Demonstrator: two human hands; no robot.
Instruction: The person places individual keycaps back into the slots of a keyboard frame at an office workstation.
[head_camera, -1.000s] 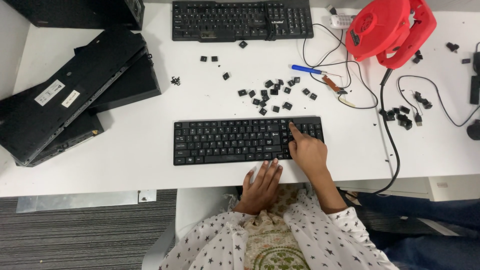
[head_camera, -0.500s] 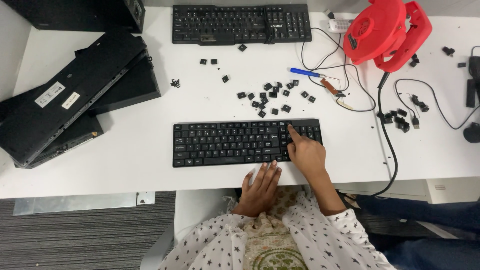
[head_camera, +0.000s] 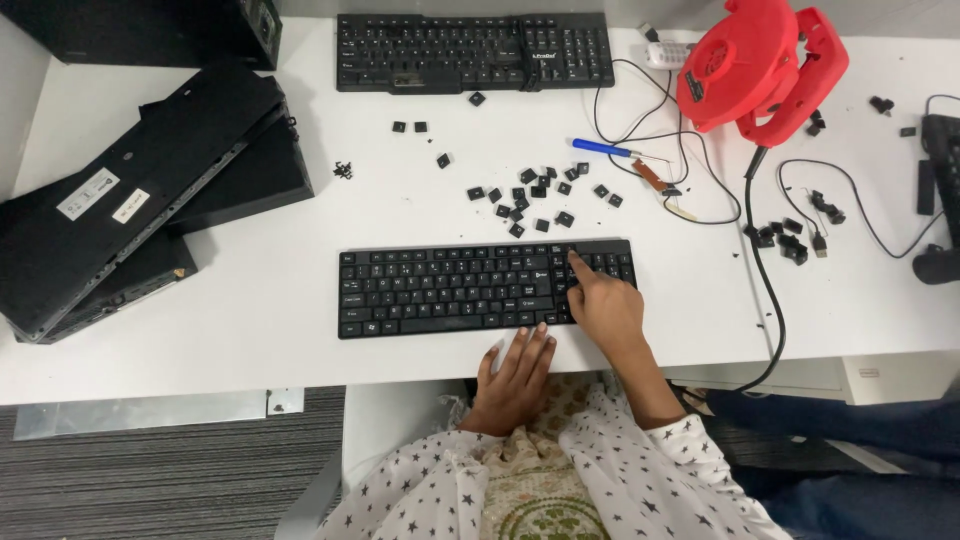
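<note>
- The near keyboard (head_camera: 487, 290) is found lying flat on the white desk (head_camera: 250, 330), close to its near edge, with its long axis running left to right across the person.
- The right hand (head_camera: 605, 305) is placed over the right end of this keyboard. Its forefinger is extended and its tip is set on a key near the far right corner; the other fingers are curled in. Nothing is seen to be gripped in it.
- The left hand (head_camera: 515, 375) is laid flat, fingers spread and pointing away, at the desk's near edge just below the keyboard's right half. Its fingertips are touching or very nearly touching the keyboard's near rim; nothing is held.
- Of the two hands, the right is judged nearer to the keys; the bulk of the keyboard extends leftward from it.
- A scatter of loose keycaps (head_camera: 530, 195) is noted on the desk just beyond the keyboard, on its far side, well clear of both hands.
- A second keyboard (head_camera: 475, 50) is recorded at the far edge, a red blower (head_camera: 760, 65) at far right, and stacked black cases (head_camera: 130, 195) at left.
</note>
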